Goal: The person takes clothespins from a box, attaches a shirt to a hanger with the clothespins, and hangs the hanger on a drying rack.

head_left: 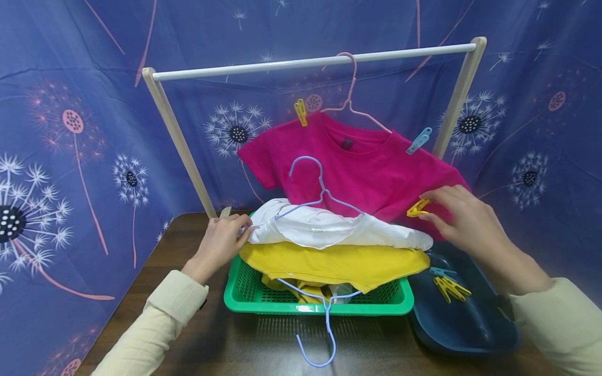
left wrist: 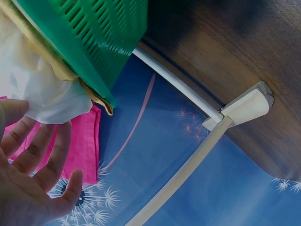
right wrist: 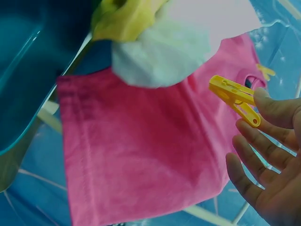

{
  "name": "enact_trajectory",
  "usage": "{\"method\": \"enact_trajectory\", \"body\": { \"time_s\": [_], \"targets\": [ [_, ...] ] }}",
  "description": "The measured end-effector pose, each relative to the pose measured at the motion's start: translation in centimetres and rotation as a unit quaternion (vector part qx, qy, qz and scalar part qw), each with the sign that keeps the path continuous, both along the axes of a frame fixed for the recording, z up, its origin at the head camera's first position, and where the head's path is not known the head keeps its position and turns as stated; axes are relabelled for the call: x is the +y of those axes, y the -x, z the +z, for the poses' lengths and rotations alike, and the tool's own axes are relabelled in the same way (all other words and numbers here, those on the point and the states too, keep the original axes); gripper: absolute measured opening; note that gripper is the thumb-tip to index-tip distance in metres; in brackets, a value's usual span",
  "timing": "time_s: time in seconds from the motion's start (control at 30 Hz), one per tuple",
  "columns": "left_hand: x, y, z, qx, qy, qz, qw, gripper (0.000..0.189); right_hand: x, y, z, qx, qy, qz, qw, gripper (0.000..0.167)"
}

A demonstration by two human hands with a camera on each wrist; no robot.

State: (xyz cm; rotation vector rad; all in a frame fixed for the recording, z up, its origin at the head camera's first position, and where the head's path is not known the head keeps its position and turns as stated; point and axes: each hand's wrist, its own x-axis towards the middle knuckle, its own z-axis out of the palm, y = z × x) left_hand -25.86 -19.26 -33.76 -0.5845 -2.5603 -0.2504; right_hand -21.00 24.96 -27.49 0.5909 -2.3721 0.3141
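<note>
A white shirt (head_left: 324,228) with a lavender hanger (head_left: 322,183) at its neck lies over a yellow garment (head_left: 336,261) on a green basket (head_left: 320,309). My left hand (head_left: 220,243) pinches the white shirt's left end between thumb and fingers, as the left wrist view also shows. Near the shirt's other end, my right hand (head_left: 470,230) holds a yellow clothespin (right wrist: 235,100) between thumb and fingers, apart from the cloth. Behind, a magenta T-shirt (head_left: 348,162) hangs on a pink hanger (head_left: 350,99), a yellow clothespin (head_left: 300,113) on one shoulder and a light blue clothespin (head_left: 419,140) on the other.
A rack with a white rail (head_left: 282,65) and wooden posts stands behind the basket. To the right, a dark blue tub (head_left: 475,324) holds several yellow clothespins (head_left: 450,289) and a blue one. Another lavender hanger (head_left: 327,324) sticks out over the basket's front rim, hook toward me.
</note>
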Motion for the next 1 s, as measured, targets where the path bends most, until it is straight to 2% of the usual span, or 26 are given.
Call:
{"method": "enact_trajectory", "body": {
  "time_s": [0.23,0.37,0.67,1.0],
  "targets": [
    [0.0,0.1,0.0,-0.004,0.004,0.005,1.0,0.01,-1.6,-0.3,-0.1,0.03,-0.004,0.046,0.9985,0.043],
    [0.0,0.2,-0.1,-0.005,0.004,0.006,1.0,0.01,-2.3,-0.3,-0.3,0.041,-0.008,0.057,0.9975,0.045],
    [0.1,0.3,-0.2,-0.003,0.006,0.007,1.0,0.009,-3.3,0.0,-0.8,0.05,0.009,0.063,0.9967,0.042],
    [0.0,0.3,-0.3,-0.007,0.011,0.01,0.9999,0.011,-3.3,0.6,-1.1,0.027,0.037,0.052,0.9976,0.033]
  ]
}}
